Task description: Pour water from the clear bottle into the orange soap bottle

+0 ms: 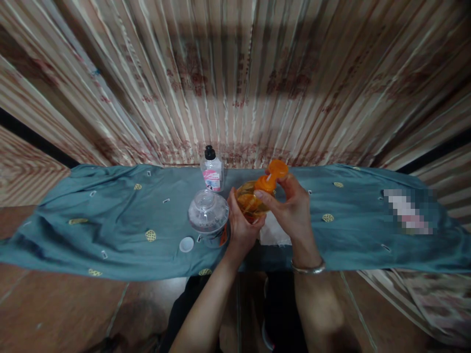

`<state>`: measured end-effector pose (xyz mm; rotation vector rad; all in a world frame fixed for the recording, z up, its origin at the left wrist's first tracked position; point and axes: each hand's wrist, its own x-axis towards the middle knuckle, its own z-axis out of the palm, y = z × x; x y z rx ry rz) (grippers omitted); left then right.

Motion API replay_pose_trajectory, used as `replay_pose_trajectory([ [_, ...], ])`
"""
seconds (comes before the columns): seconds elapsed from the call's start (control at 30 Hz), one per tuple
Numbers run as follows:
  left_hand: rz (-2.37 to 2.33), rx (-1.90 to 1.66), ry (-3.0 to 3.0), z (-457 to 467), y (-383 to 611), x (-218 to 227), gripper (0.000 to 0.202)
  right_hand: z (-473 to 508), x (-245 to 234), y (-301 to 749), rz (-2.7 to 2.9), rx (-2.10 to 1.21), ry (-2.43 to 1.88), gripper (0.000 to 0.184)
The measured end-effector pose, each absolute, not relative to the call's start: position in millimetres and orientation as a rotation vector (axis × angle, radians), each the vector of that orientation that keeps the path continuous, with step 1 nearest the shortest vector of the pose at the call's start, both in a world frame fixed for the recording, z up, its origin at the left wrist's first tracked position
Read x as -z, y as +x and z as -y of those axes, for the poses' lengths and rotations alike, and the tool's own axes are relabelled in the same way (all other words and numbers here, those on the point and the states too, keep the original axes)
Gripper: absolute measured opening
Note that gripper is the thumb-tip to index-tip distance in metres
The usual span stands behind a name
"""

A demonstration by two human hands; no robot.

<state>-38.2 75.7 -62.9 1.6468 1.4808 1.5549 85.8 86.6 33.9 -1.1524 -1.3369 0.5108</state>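
Observation:
A clear bottle (247,197) with an orange, flip-top-like cap (268,182) is held tilted over the table, its top toward the upper right. My left hand (243,223) is wrapped around the bottle's body. The fingers of my right hand (292,203) are closed on the orange cap. Close to the left hand stands a clear plastic cup with a domed lid (208,213). Behind that cup is an upright clear bottle with a black cap (212,171) and a pink label. Beneath the hands lies a white cloth or tissue (274,230), partly covered by them.
A small white round cap (186,244) lies left of the cup. The narrow table has a teal patterned cloth (121,220). At its right end is a pixelated pale item (408,212). A striped curtain (235,88) hangs right behind the table.

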Motion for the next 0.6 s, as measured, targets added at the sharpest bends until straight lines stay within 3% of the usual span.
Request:
replay_pose_trajectory([
  [0.17, -1.485, -1.559, 1.627, -76, -38, 64, 0.124, -83, -38, 88, 1.492, -0.685, -1.041, 0.046],
  [0.37, -1.480, -1.570, 1.665, -76, -37, 67, 0.122, -85, -33, 84, 1.384, -0.418, -1.216, 0.064],
  [0.53, -1.485, -1.615, 1.707, -78, -37, 71, 0.121, -85, -36, 87, 1.466, -0.493, -1.131, 0.045],
  [0.6, -1.493, -1.642, 1.726, -79, -37, 73, 0.122, -84, -36, 89, 1.532, -0.565, -1.065, 0.046],
])
